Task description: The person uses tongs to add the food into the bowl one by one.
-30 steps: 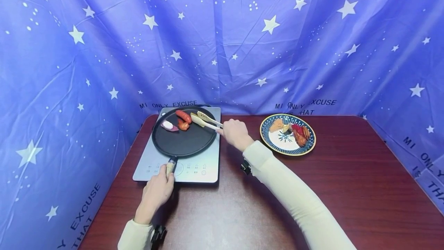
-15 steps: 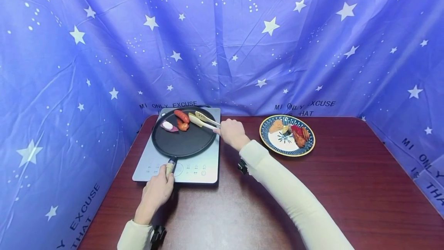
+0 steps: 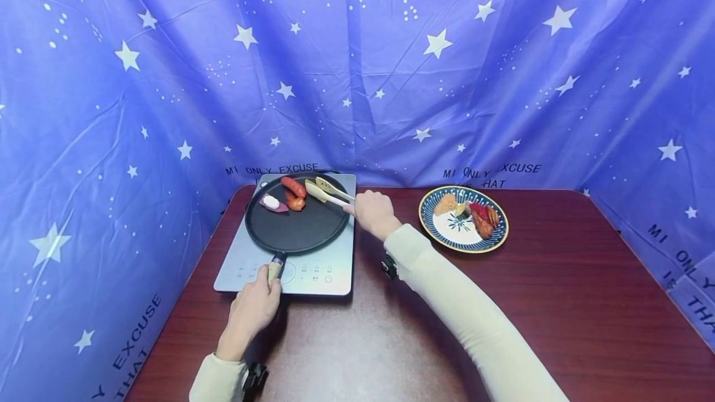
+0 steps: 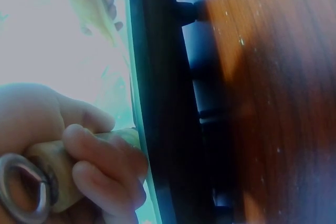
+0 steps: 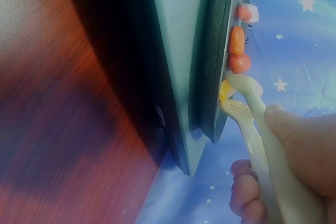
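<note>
Dark capitals (image 3: pixel 301 167) on the curtain (image 3: pixel 346 48) read MI ONLY EXCUSE at back left and, broken by folds, MI ONLY XCUSE and HAT at back right. Its left side bore EXCUSE and THAT; its right, MI ONLY, IS and THA — cut off. The hob's (image 3: pixel 335 253) front carried a circle (image 3: pixel 287 273) and markings (image 3: pixel 315 269) — too small to read.

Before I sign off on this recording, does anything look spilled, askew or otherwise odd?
Nothing stands out. The pan sits on the cooker, the left hand grips its handle, and the right hand holds tongs over the pan. Food shows in the pan and on the plate; I see no spill on the table.
</note>
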Tool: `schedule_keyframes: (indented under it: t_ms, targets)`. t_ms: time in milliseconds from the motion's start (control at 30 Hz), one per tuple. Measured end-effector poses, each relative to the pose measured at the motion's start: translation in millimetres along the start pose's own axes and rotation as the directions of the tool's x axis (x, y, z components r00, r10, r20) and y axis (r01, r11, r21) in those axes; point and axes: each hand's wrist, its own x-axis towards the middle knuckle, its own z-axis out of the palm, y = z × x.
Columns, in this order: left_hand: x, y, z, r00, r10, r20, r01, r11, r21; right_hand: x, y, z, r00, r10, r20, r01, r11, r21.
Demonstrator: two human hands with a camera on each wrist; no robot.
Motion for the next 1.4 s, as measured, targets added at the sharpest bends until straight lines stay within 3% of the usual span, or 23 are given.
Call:
schedule_keyframes:
  t_ms: [667, 1400]
  targets:
    - [0.6, -1.4, 2.5, 1.000, -0.014, 0.002, 0.014, 1.000, 0.004, 8.6, -0.7, 1.9, 0.999, 0.045, 0.023, -0.046, 0.999, 0.008]
    - [0.7, -1.0, 0.9, 1.000, -0.002, 0.003, 0.002, 1.000, 0.003, 8.8, -4.2, -1.4, 0.998, 0.044, 0.048, -0.045, 0.999, 0.028]
